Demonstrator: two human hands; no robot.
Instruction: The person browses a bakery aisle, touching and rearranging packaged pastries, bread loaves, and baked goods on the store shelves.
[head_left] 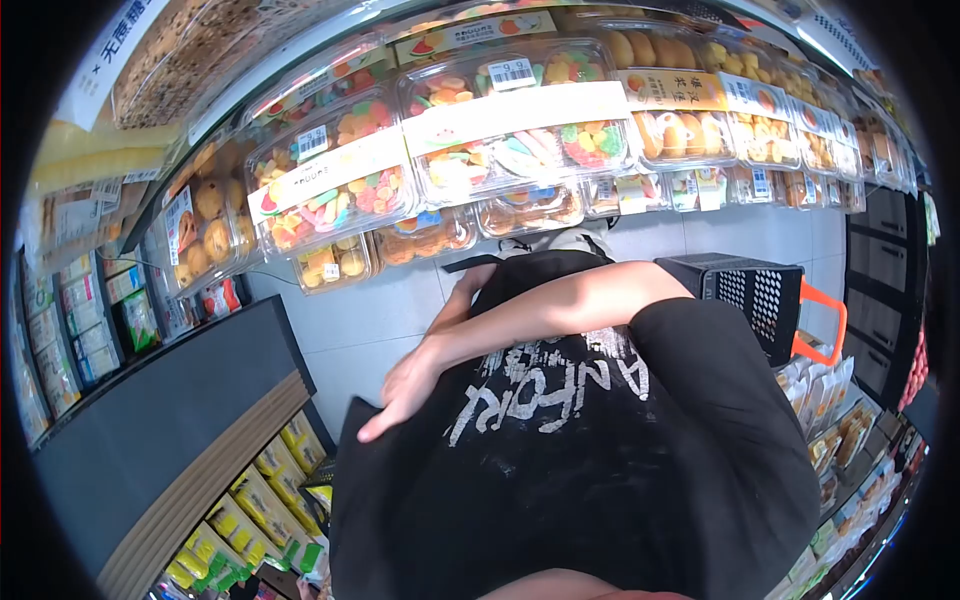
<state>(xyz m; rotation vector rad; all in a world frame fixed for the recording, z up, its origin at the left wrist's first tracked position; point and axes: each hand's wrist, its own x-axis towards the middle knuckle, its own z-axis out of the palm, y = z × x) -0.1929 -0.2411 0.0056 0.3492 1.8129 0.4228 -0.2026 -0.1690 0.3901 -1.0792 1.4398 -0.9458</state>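
My right arm reaches across the front of my black T-shirt [560,480]. My right hand [408,388] rests by my left sleeve and upper forearm, one digit stretched out along the sleeve's edge; I see nothing in it. Behind my right forearm, part of my left forearm [458,302] shows, pointing forward. My left hand's fingers are hidden behind my right arm and shirt. Beyond my arms, a display shelf carries clear boxes of colourful gummy candy [515,125] with white paper bands.
Boxes of round pastries [685,135] stand right of the candy. A black shopping basket [760,305] with an orange handle [838,325] is at my right. On the left is a dark counter [170,400], with yellow packages [265,490] below. Grey floor tiles [345,330] lie between.
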